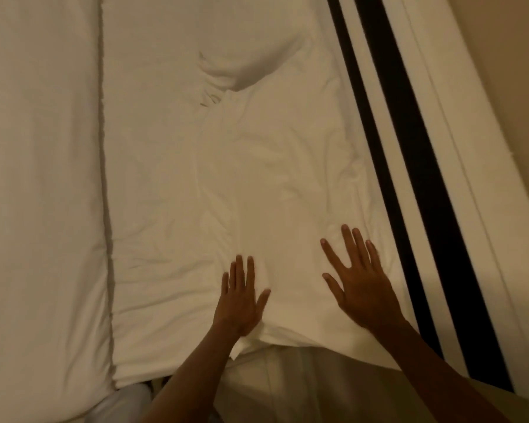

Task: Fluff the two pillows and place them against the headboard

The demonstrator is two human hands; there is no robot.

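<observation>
Against the striped headboard [409, 166]: near pillow [257, 193], white, creased, lying flat; far pillow [242, 50] beyond it, touching. Left hand [242, 303] and right hand [361, 285]: both flat, fingers spread, pressing the near pillow, gripping nothing. Placement apparently done; smoothing remains. Containers: none visible.

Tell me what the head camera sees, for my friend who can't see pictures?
Two bare hands press flat, fingers spread, on a rumpled white pillow on a bed: the left hand near its lower edge, the right hand beside a headboard with two dark stripes. A second white pillow lies farther up, and a white duvet lies to the left.
</observation>
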